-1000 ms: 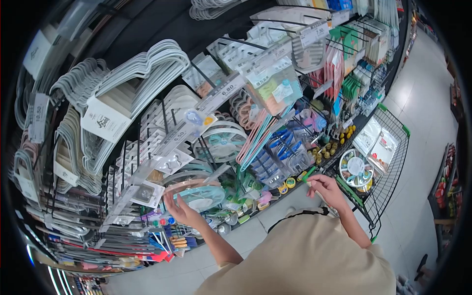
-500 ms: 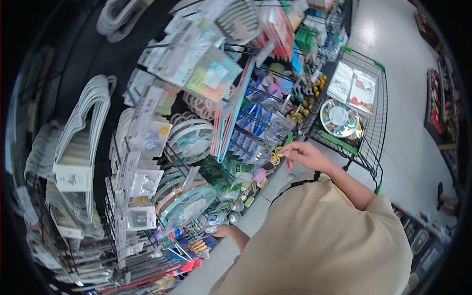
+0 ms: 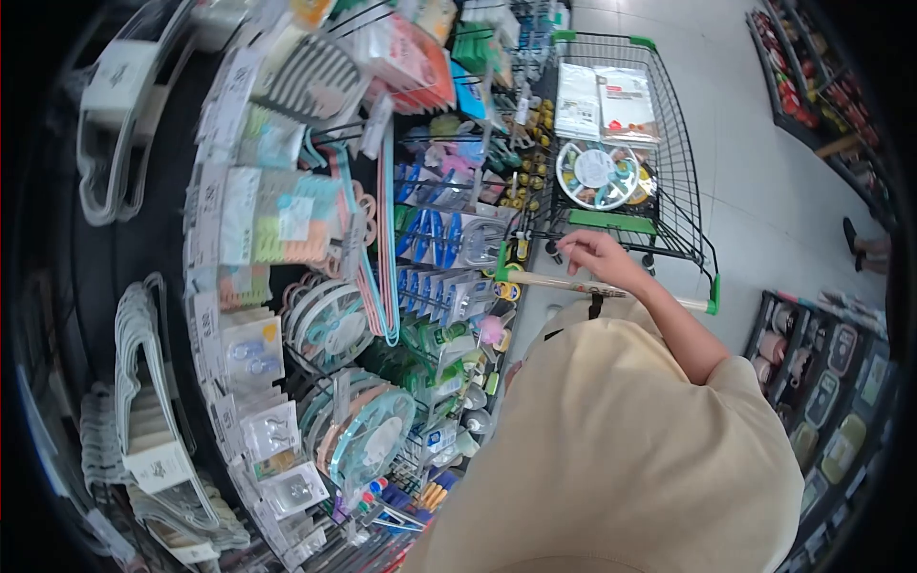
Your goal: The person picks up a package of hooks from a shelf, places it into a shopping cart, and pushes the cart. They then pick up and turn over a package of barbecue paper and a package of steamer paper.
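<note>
My right hand (image 3: 600,258) hovers above the handle (image 3: 559,281) of a black wire shopping cart (image 3: 674,143) with green corners. Its fingers are loosely bent and slightly apart, with nothing visible in them. Inside the cart lie a white round clip hanger (image 3: 598,166) and two flat packages, a white one (image 3: 578,100) and another with a red mark (image 3: 626,94). My left hand is out of sight; the beige shirt (image 3: 621,449) covers much of that side.
A tall rack on my left carries white clothes hangers (image 3: 143,372), round clip hangers (image 3: 368,430), pink and blue hangers (image 3: 377,258) and blue packaged goods (image 3: 439,234). Another shelf (image 3: 821,382) stands at right. A person's foot (image 3: 853,239) shows at the far right edge.
My view has swung, so the cart appears higher and farther left, and its handle now shows below my right hand. My left hand, earlier low beside the rack, has gone out of sight.
</note>
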Tool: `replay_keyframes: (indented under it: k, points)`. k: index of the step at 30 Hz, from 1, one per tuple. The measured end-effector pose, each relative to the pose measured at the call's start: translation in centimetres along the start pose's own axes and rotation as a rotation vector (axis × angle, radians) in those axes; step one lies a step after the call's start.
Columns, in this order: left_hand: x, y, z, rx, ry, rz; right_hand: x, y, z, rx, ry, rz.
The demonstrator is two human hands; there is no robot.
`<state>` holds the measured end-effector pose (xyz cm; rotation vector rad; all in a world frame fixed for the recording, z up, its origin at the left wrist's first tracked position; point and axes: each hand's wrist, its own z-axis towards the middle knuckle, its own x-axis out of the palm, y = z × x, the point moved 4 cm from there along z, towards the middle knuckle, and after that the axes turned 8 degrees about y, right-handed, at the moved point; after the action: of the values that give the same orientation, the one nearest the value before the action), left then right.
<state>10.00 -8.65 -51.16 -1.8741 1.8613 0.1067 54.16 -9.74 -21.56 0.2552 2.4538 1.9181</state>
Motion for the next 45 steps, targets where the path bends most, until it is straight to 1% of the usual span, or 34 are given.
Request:
replay_keyframes:
  k: [1,2,3,4,6,7,8,10,11,12,13,14,15,16,17,18,20,21,24,26,27,28,30,31,32,34,35,39,41,45]
  points:
    - [-1.2,-1.1,0.4,0.018,0.022,0.089,-1.5,-2.2,-0.4,-0.023,-0.126,0.002]
    - [-2.6,-2.1,0.6,0.043,0.029,0.176,-2.9,-3.9,-1.2,-0.015,-0.150,0.011]
    - [-4.0,-2.7,1.3,0.072,0.000,0.186,-4.7,-5.2,-2.4,0.014,-0.291,-0.161]
    - [-5.6,-3.3,2.0,0.108,-0.053,0.109,-6.4,-6.4,-3.7,0.047,-0.427,-0.333]
    - [-8.5,-3.2,4.4,0.314,-0.233,-0.497,-8.9,-8.4,-6.7,0.032,-0.641,-0.769]
    - [-10.4,-6.6,2.6,0.285,-0.260,-0.639,-9.9,-9.8,-8.1,-0.017,-0.740,-0.957]
    - [-12.6,-11.6,0.2,0.253,-0.286,-0.780,-10.9,-11.4,-9.4,0.077,-0.752,-1.007]
    - [-15.3,-16.1,1.0,0.422,-0.371,-0.806,-12.0,-14.5,-11.6,0.172,-0.851,-1.024]
    - [-16.4,-19.2,0.8,0.472,-0.391,-0.778,-12.3,-14.9,-12.3,0.192,-0.869,-1.015]
    - [-17.5,-22.2,0.5,0.521,-0.411,-0.749,-12.3,-15.1,-12.6,0.183,-0.841,-1.029]
    - [-18.5,-24.8,0.7,0.601,-0.455,-0.602,-12.2,-15.2,-12.7,0.172,-0.811,-1.043]
    - [-19.2,-26.9,1.0,0.680,-0.497,-0.453,-12.3,-15.5,-12.6,0.189,-0.824,-1.032]
    - [-19.6,-28.4,1.7,0.681,-0.482,-0.437,-12.2,-15.7,-12.4,0.177,-0.861,-1.034]
    - [-19.8,-30.0,2.3,0.677,-0.477,-0.264,-12.1,-15.3,-12.0,0.161,-0.899,-1.037]
    - [-19.9,-31.1,2.6,0.671,-0.474,-0.092,-12.2,-15.3,-11.8,0.237,-0.870,-1.009]
    - [-20.0,-32.1,2.3,0.673,-0.469,-0.079,-12.5,-15.6,-11.7,0.243,-0.877,-0.998]
    - [-19.9,-33.3,1.9,0.521,-0.404,0.025,-13.0,-16.1,-11.2,0.236,-0.912,-1.041]
    - [-20.0,-33.2,2.6,0.516,-0.453,0.104,-13.4,-16.3,-11.0,0.244,-0.918,-1.027]
    - [-20.1,-32.1,5.0,0.461,-0.447,0.082,-14.3,-16.2,-10.4,0.273,-0.905,-1.039]
    - [-19.8,-32.2,5.6,0.478,-0.438,0.078,-15.0,-15.9,-10.0,0.357,-0.954,-0.989]
    - [-19.7,-33.0,4.6,0.430,-0.455,0.139,-15.6,-16.3,-9.6,0.418,-0.929,-0.961]
    - [-19.6,-33.7,3.8,0.379,-0.472,0.199,-16.1,-16.6,-9.1,0.418,-0.916,-0.961]
    - [-19.3,-35.3,2.4,0.352,-0.503,0.217,-17.4,-17.3,-8.2,0.553,-0.863,-0.881]
    - [-19.3,-36.0,1.9,0.338,-0.534,0.241,-18.1,-17.5,-7.8,0.591,-0.816,-0.841]
    - [-19.4,-36.6,1.7,0.330,-0.539,0.234,-18.8,-17.3,-7.4,0.585,-0.806,-0.846]
    - [-19.5,-37.3,1.8,0.283,-0.507,0.274,-20.1,-17.1,-7.0,0.709,-0.763,-0.633]
    - [-19.6,-37.8,2.0,0.273,-0.511,0.264,-21.2,-17.5,-6.6,0.702,-0.724,-0.601]
    - [-19.8,-39.4,2.2,0.278,-0.569,0.278,-22.1,-16.9,-6.2,0.713,-0.694,-0.602]
    - [-20.0,-40.0,1.9,0.302,-0.609,0.301,-22.6,-17.2,-6.0,0.703,-0.698,-0.607]
    - [-20.2,-40.6,2.4,0.254,-0.652,0.315,-23.0,-16.3,-5.8,0.684,-0.716,-0.612]
